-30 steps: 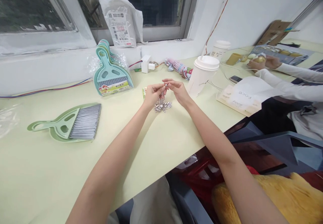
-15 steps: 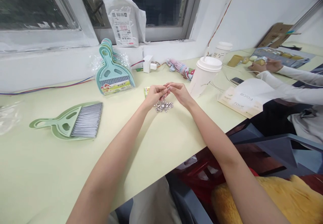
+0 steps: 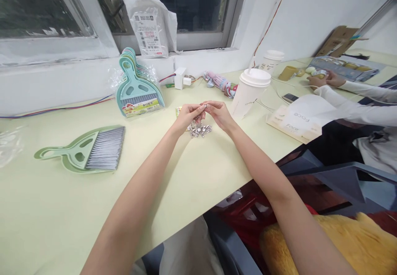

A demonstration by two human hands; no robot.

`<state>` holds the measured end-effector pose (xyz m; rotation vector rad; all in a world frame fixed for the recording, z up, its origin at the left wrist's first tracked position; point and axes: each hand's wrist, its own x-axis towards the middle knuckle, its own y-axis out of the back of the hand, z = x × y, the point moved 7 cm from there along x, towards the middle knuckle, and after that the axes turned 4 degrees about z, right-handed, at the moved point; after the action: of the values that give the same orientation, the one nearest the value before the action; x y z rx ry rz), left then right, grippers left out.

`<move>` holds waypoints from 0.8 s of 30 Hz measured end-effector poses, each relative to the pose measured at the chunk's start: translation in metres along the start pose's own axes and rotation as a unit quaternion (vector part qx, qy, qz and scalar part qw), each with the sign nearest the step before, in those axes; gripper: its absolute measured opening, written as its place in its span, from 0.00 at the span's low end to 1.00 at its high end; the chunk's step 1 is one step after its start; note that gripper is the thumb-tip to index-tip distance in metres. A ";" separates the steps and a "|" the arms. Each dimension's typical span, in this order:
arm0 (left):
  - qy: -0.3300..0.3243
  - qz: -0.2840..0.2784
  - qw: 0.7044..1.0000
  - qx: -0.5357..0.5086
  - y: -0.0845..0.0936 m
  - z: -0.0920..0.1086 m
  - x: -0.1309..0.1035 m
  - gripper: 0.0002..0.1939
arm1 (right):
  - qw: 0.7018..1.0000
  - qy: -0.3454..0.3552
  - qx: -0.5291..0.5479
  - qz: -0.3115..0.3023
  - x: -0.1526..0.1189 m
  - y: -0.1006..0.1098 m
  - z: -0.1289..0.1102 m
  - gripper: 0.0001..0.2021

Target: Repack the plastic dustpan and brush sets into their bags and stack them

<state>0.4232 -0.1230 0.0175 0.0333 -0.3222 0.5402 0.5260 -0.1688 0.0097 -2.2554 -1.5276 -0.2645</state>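
My left hand (image 3: 190, 115) and my right hand (image 3: 219, 113) meet above the table, thumbs and fingertips pinched together. Between the fingertips is a tiny silvery piece (image 3: 205, 106), too small to name. Just below the hands is a cluster of small shiny metal pieces (image 3: 200, 131); whether it hangs from the fingers or lies on the table I cannot tell. A small yellow-green printed card (image 3: 178, 110) shows partly behind my left hand.
A green dustpan (image 3: 70, 155) with its grey-bristled brush lies left; a wrapped stack of mini dustpan sets (image 3: 139, 87) leans by the wall. A lidded white cup (image 3: 250, 91) stands near my right hand, a folded umbrella (image 3: 220, 82) behind. Rightward, another person's hands (image 3: 322, 80) hold something yellowish.
Both hands keep pinching in nearly the same spot, with a slight shift of the fingers. The whole view has moved a little.
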 end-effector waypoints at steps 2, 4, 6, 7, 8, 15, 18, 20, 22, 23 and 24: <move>0.001 -0.012 1.000 -0.008 0.000 0.001 -0.001 0.22 | 1.000 -0.005 -0.001 0.007 0.000 0.001 0.000 0.13; 0.003 -0.024 1.000 -0.013 -0.001 0.003 -0.001 0.21 | 1.000 -0.011 -0.007 0.012 0.000 0.002 0.000 0.14; 0.005 -0.028 1.000 -0.009 -0.001 0.003 -0.002 0.20 | 1.000 -0.015 -0.010 0.006 0.000 0.002 0.000 0.14; 0.005 -0.026 1.000 -0.005 0.000 0.004 -0.002 0.20 | 1.000 -0.016 -0.008 -0.004 -0.001 0.000 -0.001 0.15; 0.004 -0.021 1.000 0.000 0.000 0.004 -0.002 0.21 | 1.000 -0.017 -0.005 -0.016 -0.001 -0.001 -0.002 0.15; -0.018 0.013 0.999 0.044 0.004 0.009 -0.001 0.23 | 0.999 -0.035 -0.011 -0.014 -0.004 -0.003 -0.002 0.17; -0.038 0.039 0.996 0.065 0.007 0.012 0.002 0.22 | 1.000 -0.024 -0.007 0.001 -0.003 -0.004 -0.005 0.18; -0.059 0.070 0.993 0.074 0.010 0.014 0.003 0.22 | 1.000 -0.018 -0.009 0.019 -0.003 -0.003 -0.005 0.18; -0.078 0.106 0.988 0.084 0.012 0.014 0.004 0.22 | 0.999 -0.016 -0.013 0.035 -0.002 -0.003 -0.005 0.18; -0.085 0.122 0.985 0.091 0.013 0.013 0.003 0.22 | 0.999 -0.015 -0.014 0.040 -0.002 -0.003 -0.005 0.18; -0.090 0.135 0.982 0.098 0.013 0.013 0.003 0.22 | 0.999 -0.014 -0.016 0.043 -0.002 -0.003 -0.005 0.18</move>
<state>0.4151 -0.1120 0.0298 0.2336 -0.4530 0.8405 0.5229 -0.1716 0.0140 -2.3524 -1.4443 -0.2348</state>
